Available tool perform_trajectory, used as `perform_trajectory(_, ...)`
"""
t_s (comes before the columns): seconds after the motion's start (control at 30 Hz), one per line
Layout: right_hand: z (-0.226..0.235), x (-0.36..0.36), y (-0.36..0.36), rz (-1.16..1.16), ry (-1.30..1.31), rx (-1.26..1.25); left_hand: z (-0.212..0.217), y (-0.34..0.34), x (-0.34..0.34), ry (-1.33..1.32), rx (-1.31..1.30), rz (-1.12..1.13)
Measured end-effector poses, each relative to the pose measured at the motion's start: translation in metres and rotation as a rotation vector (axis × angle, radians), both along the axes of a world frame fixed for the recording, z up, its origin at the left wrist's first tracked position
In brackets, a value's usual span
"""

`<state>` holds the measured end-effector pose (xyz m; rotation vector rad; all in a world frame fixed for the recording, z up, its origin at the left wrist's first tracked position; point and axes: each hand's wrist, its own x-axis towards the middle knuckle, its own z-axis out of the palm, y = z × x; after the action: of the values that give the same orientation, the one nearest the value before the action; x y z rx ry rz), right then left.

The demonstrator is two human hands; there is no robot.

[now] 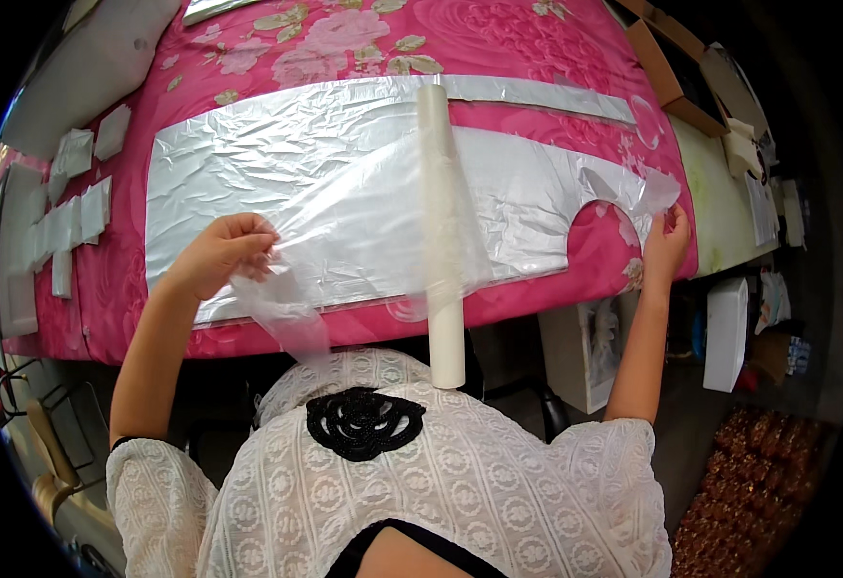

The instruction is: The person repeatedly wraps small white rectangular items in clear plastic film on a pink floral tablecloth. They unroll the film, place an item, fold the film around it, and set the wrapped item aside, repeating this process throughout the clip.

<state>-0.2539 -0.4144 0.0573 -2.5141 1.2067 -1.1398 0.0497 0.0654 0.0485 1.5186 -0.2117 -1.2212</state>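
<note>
White lace top (484,482) with a black patch (359,424) is worn close to the near end of the roll (446,337), which is laid across a silver sheet (214,183) on a pink flowered cloth (489,39). Left of the roll, clear film (354,207) is pinched narrowly by the left hand (229,254); right of it, a translucent flap (659,193) is pinched by the right hand (667,243), though whether silver sheet is caught too cannot be told.

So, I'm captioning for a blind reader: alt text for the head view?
Left hand holding clear thin plastic film stretching to a long whitish roll across silver foil sheeting on a pink floral cloth; right hand at the sheeting's right end.
</note>
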Motion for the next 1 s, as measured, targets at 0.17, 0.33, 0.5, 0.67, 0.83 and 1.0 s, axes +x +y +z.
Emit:
perform_trajectory(0.17, 0.013, 0.023, 0.152, 0.359, 0.202, 0.387, 0.028, 0.056, 0.064, -0.285, 0.325, -0.041)
perform_trajectory(0.33, 0.005, 0.037, 0.249, 0.672, 0.723, 0.779, 0.022, 0.074, 0.098, -0.659, 0.563, -0.357)
perform_trajectory(0.5, -0.001, 0.036, 0.258, 0.71, 0.639, 1.081, 0.03, 0.064, 0.094, -0.887, 0.662, -0.455)
perform_trajectory(0.67, 0.002, 0.034, 0.25, 0.696, 0.646, 1.073, 0.029, 0.079, 0.091, -1.402, 1.013, -0.535)
perform_trajectory(0.83, 0.001, 0.032, 0.249, 0.682, 0.737, 1.055, 0.033, -0.011, 0.024, -1.663, 0.381, -0.118)
perform_trajectory(1.0, -0.001, 0.03, 0.249, 0.68, 0.704, 1.088, -0.015, -0.096, -0.063, -1.517, -0.078, -0.193)
